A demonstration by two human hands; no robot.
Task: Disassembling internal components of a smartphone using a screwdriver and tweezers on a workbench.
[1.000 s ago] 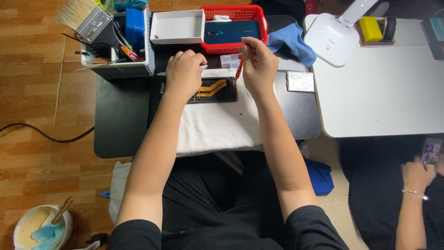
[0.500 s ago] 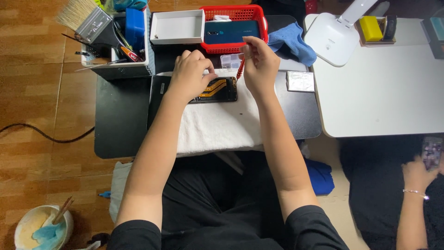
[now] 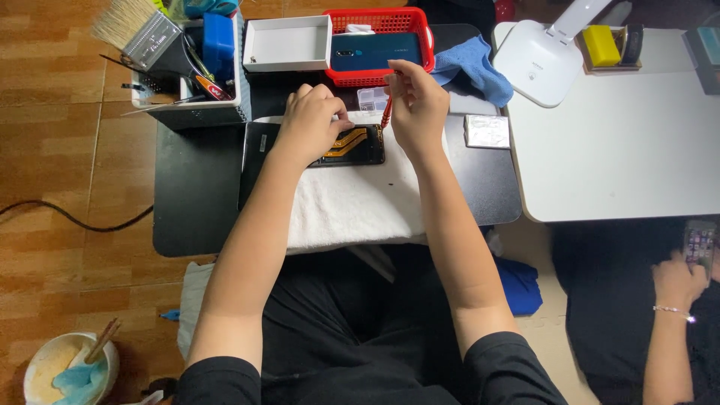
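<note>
A small black table (image 3: 195,217) stands on a brown tiled floor (image 3: 67,150), with a white towel (image 3: 352,202) spread over its near half. On the towel's far edge lies an opened phone (image 3: 352,146), dark inside with orange flex strips showing. The left hand (image 3: 311,124) rests curled on the phone's left part, fingertips pressed together as if pinching something small, though what it grips is too small to tell. The right hand (image 3: 416,105) is closed around a red screwdriver (image 3: 387,112), held upright with its tip at the phone's upper right corner.

Just behind sits a red plastic basket (image 3: 409,22) holding a flat dark teal box (image 3: 375,51), and left of it an open white box (image 3: 285,45). A blue cloth (image 3: 472,67) lies right of the basket, and a small square silvery packet (image 3: 487,130) lies near the table's right edge. At far left a tool caddy (image 3: 187,105) carries a wide brush (image 3: 131,26). A white table (image 3: 615,157) with a white lamp base (image 3: 540,64) adjoins on the right.
</note>
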